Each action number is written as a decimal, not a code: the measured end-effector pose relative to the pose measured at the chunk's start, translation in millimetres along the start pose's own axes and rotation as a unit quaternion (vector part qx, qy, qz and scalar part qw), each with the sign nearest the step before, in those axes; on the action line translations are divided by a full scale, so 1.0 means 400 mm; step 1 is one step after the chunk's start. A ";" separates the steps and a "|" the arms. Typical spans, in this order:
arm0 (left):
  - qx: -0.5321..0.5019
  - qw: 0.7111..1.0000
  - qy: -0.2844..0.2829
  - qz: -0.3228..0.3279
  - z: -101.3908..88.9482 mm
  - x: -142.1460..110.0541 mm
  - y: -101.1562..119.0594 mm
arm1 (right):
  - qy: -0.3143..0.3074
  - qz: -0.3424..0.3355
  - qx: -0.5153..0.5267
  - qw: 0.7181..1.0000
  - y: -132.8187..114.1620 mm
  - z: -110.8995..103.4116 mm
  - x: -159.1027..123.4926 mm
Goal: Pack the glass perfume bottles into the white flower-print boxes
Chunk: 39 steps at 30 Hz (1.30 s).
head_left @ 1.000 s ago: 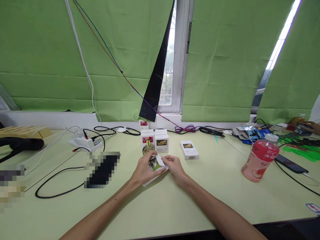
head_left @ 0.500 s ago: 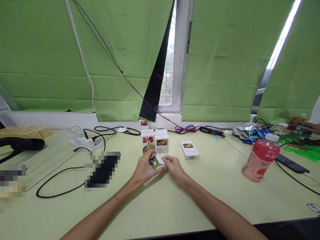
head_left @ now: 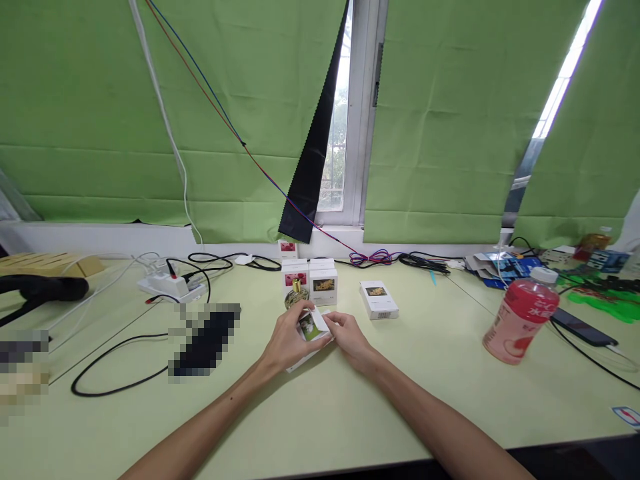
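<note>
Left hand (head_left: 289,340): fingers curled part-closed, gripping the white box (head_left: 311,328) between thumb and fingers. Right hand (head_left: 353,339): fingertips nearly together, pinching the box's edge at 3 o'clock. The white box is tilted above the table (head_left: 320,423). From it — perfume bottle (head_left: 297,295) at 11 o'clock; flat carton (head_left: 379,301) at 2 o'clock; pink bottle (head_left: 520,323) at 3 o'clock.

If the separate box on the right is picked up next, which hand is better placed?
Probably the right hand: it is nearer the separate box, while the left hand wraps around the held box.
</note>
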<state>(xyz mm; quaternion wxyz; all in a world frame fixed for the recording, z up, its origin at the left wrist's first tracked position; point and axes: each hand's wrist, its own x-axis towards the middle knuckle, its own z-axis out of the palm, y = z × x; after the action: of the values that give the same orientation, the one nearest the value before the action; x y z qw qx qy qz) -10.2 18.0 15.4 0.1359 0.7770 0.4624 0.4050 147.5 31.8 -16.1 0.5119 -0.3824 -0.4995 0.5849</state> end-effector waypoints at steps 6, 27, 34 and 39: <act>0.003 1.000 0.004 0.002 0.002 -0.002 -0.002 | -0.008 0.002 0.000 1.000 -0.004 0.000 0.000; -0.005 1.000 0.019 0.014 -0.001 -0.004 -0.005 | -0.008 0.004 -0.032 0.999 -0.031 -0.001 -0.013; -0.054 0.997 0.052 0.012 0.007 -0.006 -0.014 | 0.010 -0.096 -0.097 0.991 -0.035 0.004 -0.012; -0.093 0.994 0.061 0.014 0.007 -0.005 -0.009 | 0.043 -0.101 -0.072 0.991 -0.035 0.004 -0.008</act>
<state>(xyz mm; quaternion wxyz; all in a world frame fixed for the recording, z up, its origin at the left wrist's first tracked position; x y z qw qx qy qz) -10.5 18.9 10.5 0.1736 0.7411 0.4195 0.4946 149.4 28.1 -2.5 0.5609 -0.3907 -0.5535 0.4758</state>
